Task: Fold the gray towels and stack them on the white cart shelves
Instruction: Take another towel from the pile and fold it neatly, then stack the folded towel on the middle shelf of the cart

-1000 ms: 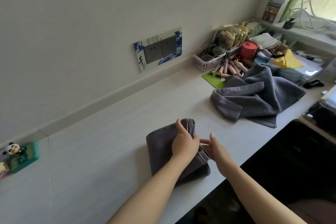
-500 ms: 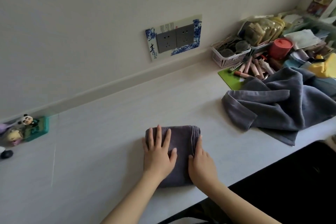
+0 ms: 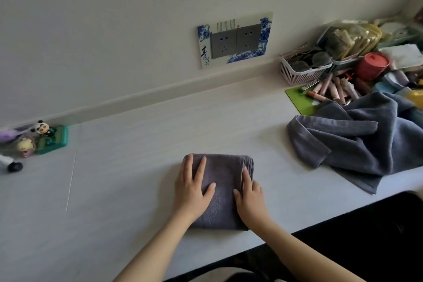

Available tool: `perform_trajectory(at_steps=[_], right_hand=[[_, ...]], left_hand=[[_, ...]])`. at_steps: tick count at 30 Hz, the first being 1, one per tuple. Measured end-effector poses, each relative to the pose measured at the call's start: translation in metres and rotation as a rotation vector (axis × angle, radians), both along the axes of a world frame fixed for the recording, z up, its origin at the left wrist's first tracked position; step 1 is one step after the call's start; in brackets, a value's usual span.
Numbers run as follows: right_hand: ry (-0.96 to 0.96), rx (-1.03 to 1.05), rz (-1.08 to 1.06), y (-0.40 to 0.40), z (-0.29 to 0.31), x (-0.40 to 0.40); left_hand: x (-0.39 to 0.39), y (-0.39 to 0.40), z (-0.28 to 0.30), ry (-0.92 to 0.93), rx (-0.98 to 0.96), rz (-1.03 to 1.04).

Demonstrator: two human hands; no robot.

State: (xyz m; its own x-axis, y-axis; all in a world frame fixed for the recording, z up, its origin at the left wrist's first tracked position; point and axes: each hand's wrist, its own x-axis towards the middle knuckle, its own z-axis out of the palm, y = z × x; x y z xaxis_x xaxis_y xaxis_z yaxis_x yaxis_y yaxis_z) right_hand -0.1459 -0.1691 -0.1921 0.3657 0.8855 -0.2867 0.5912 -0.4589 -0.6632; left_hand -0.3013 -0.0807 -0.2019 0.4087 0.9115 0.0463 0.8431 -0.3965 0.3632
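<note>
White countertop point(image 3: 128, 167) runs along a pale wall, and from my remote seat I see both bare forearms reaching in from the bottom edge toward a folded gray towel point(image 3: 223, 190) lying near the front of the surface. My left hand point(image 3: 192, 190) lies flat on the left part of the towel, fingers straight and slightly spread, pressing down and gripping nothing. My right hand point(image 3: 250, 194) rests along the right edge, where the folded layers show as stacked ridges; its fingers lie straight against that edge with the thumb on top of the cloth, not curled round anything. To the right, well apart from the folded piece, a heap of unfolded gray towels point(image 3: 357, 142) sprawls toward the counter's front edge. Behind that heap sit a green mat point(image 3: 297, 99), a scatter of pink tubes point(image 3: 332, 89), a pink basket point(image 3: 302, 73) and a red tub point(image 3: 372, 68). On the wall above is a double socket point(image 3: 235, 41) in a blue-and-white surround. At far left small figurines point(image 3: 34, 138) stand beside a green block against the wall
</note>
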Motion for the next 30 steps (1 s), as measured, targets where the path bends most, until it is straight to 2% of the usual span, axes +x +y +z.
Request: perform_trajectory(at_steps=[2,4,8,11,13,16,22,30], right_hand=[[0.184,0.075,-0.1,0.003,0.003,0.006],[0.337,0.043,-0.182,0.009,0.005,0.01],[0.554,-0.193,-0.21,0.025,0.011,0.008],[0.803,-0.287,-0.218,0.033,0.014,-0.002],[0.869,-0.342,-0.143,0.043,0.022,-0.022],[0.92,-0.359,0.02,0.064,0.045,-0.063],[1.081,-0.33,0.219,0.1,0.085,-0.126],[1.138,-0.237,0.585,0.171,0.148,-0.24]], left_hand=[[-0.009,-0.01,0.007,-0.208,-0.239,0.286],[-0.023,-0.015,0.012,-0.411,-0.51,0.505],[-0.052,-0.014,0.03,-0.773,-0.911,0.593],[-0.075,-0.015,0.045,-0.954,-1.117,0.631],[-0.1,-0.02,0.055,-1.027,-1.165,0.715],[-0.142,-0.025,0.071,-1.156,-1.107,0.812],[-0.204,-0.022,0.111,-1.324,-0.958,0.822],[-0.306,-0.007,0.184,-1.539,-0.647,0.84]])
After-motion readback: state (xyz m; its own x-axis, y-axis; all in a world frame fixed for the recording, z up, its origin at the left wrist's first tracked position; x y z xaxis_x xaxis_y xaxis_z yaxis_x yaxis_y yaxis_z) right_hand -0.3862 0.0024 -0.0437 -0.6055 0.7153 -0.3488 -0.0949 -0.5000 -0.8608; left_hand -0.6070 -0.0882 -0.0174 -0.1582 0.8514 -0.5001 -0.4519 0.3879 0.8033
